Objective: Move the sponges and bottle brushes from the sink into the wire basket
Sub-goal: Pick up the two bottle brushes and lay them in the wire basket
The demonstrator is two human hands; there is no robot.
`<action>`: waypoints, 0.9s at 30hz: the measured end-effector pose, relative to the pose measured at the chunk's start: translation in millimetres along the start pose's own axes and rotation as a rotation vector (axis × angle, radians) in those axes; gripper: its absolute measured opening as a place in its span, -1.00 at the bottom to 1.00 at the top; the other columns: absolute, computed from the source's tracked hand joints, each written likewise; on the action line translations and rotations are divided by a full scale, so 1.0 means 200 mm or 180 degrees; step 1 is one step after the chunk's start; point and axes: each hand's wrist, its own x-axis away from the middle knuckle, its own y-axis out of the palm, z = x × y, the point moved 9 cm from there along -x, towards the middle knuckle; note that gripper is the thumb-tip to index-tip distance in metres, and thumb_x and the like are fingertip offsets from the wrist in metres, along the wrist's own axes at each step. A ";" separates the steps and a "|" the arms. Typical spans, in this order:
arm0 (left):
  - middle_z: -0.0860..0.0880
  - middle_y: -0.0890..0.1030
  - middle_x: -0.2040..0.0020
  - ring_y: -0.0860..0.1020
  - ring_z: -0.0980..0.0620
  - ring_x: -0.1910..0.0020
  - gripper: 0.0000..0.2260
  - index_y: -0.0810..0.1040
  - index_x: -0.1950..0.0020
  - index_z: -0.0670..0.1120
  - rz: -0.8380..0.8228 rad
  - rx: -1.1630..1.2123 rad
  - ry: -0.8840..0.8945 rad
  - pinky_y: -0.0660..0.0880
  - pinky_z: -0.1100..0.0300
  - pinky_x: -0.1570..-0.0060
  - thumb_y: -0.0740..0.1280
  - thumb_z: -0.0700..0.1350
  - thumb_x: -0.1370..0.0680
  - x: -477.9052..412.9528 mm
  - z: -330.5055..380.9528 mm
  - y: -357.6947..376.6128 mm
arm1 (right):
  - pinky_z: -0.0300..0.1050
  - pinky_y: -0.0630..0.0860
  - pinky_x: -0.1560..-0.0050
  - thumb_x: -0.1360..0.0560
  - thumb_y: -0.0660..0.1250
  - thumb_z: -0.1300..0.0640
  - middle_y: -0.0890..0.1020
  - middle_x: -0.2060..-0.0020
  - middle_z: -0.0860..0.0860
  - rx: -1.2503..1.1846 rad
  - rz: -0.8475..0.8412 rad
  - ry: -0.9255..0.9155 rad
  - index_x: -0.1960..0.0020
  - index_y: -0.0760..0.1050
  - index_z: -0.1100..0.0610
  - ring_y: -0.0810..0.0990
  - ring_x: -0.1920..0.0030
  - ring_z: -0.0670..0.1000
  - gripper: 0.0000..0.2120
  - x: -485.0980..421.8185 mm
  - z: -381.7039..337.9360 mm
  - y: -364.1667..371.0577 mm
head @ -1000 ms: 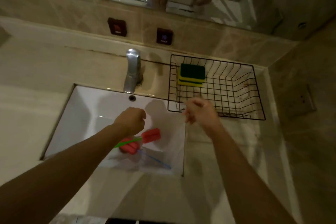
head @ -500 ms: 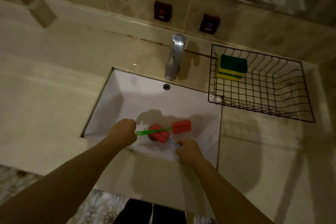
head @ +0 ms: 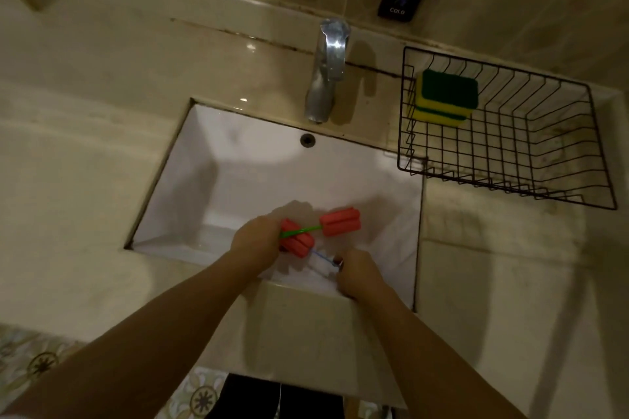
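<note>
Beige stone bench (head: 102, 180) surrounds a white sink (head: 258, 180), with the wire basket (head: 510, 160) at its right already holding the stacked sponges (head: 442, 99). Both bottle brushes lie low in the sink. The left hand (head: 253, 243) has its grip clenched on the green-handled brush (head: 340, 221), and the right hand (head: 357, 277) is pinching the thin handle of the blue-handled brush (head: 321, 257) (its red head sits beside the left hand). Next, I'd judge, both brushes must be lifted clear and carried right into the basket. Half a second back, the right hand was only arriving at that handle.
</note>
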 end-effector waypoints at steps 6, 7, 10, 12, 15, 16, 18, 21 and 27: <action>-0.18 0.64 0.03 0.62 -0.18 0.07 -0.83 0.60 -0.05 -0.13 -0.0091 -0.0006 -0.0074 0.56 0.03 0.13 0.29 -0.22 -0.50 0.08 0.00 -0.06 | -0.08 0.54 -0.06 -0.44 0.25 0.35 0.66 -0.07 0.20 -0.0166 0.0324 -0.0064 -0.12 0.64 0.20 0.62 -0.06 0.17 -0.68 0.09 -0.02 -0.13; -0.17 0.65 0.06 0.62 -0.15 0.11 -0.85 0.62 -0.01 -0.13 -0.0082 0.0059 -0.0085 0.57 0.04 0.16 0.30 -0.21 -0.49 0.11 0.00 -0.09 | -0.08 0.55 -0.07 -0.45 0.24 0.36 0.66 -0.08 0.21 -0.0220 0.0366 -0.0059 -0.13 0.63 0.22 0.62 -0.06 0.18 -0.68 0.13 -0.04 -0.16; -0.15 0.67 0.12 0.62 -0.13 0.15 -0.87 0.65 0.08 -0.14 -0.0061 0.0449 -0.0163 0.56 0.07 0.20 0.30 -0.20 -0.48 0.18 -0.02 -0.16 | -0.21 0.49 0.07 -0.46 0.26 0.34 0.66 -0.07 0.21 -0.0327 0.0427 -0.0085 -0.14 0.63 0.23 0.61 0.00 0.15 -0.70 0.22 -0.08 -0.23; -0.16 0.68 0.13 0.63 -0.15 0.13 -0.86 0.66 0.09 -0.15 -0.0028 0.0726 -0.0218 0.57 0.07 0.16 0.29 -0.19 -0.49 0.25 -0.04 -0.21 | -0.31 0.40 0.24 -0.46 0.27 0.32 0.67 -0.03 0.20 -0.0344 0.0493 -0.0119 -0.10 0.65 0.22 0.54 0.14 0.08 -0.73 0.29 -0.11 -0.28; -0.20 0.70 0.12 0.68 -0.11 0.22 -0.87 0.63 0.13 -0.21 -0.0044 0.1355 -0.0323 0.64 0.10 0.23 0.29 -0.24 -0.51 0.35 -0.05 -0.27 | -0.36 0.37 0.34 -0.44 0.29 0.34 0.69 0.02 0.19 -0.0567 0.0606 -0.0079 -0.04 0.67 0.22 0.52 0.18 0.05 -0.74 0.40 -0.16 -0.31; -0.22 0.70 0.12 0.68 -0.07 0.29 -0.88 0.62 0.14 -0.21 -0.0086 0.1619 -0.0343 0.64 0.16 0.32 0.30 -0.26 -0.52 0.39 -0.04 -0.29 | -0.30 0.45 0.24 -0.43 0.30 0.34 0.69 0.02 0.19 -0.0718 0.0651 -0.0059 -0.04 0.68 0.22 0.58 0.15 0.09 -0.75 0.44 -0.16 -0.31; -0.22 0.70 0.16 0.66 -0.04 0.35 -0.89 0.62 0.17 -0.18 -0.0135 0.2062 -0.0345 0.62 0.21 0.36 0.33 -0.24 -0.53 0.47 -0.02 -0.30 | -0.12 0.58 0.04 -0.41 0.36 0.30 0.70 0.04 0.18 -0.1114 0.0728 0.0000 -0.05 0.68 0.20 0.65 0.06 0.15 -0.76 0.49 -0.16 -0.29; -0.18 0.68 0.23 0.62 -0.08 0.28 -0.90 0.65 0.18 -0.15 -0.0146 0.2707 -0.0295 0.61 0.01 0.14 0.40 -0.17 -0.51 0.58 0.03 -0.33 | -0.01 0.64 0.14 -0.42 0.42 0.27 0.68 0.22 0.14 -0.2149 0.0669 0.0245 -0.09 0.67 0.18 0.63 0.27 0.08 -0.75 0.59 -0.14 -0.24; -0.25 0.66 -0.02 0.65 -0.18 0.01 -0.84 0.60 -0.08 -0.28 -0.0298 0.3844 -0.0283 0.62 -0.04 0.01 0.28 -0.34 -0.55 0.71 0.17 -0.29 | -0.14 0.46 0.39 -0.53 0.34 0.25 0.63 0.24 0.12 -0.3445 0.0172 0.0371 -0.13 0.62 0.16 0.56 0.37 0.02 -0.81 0.76 -0.19 -0.13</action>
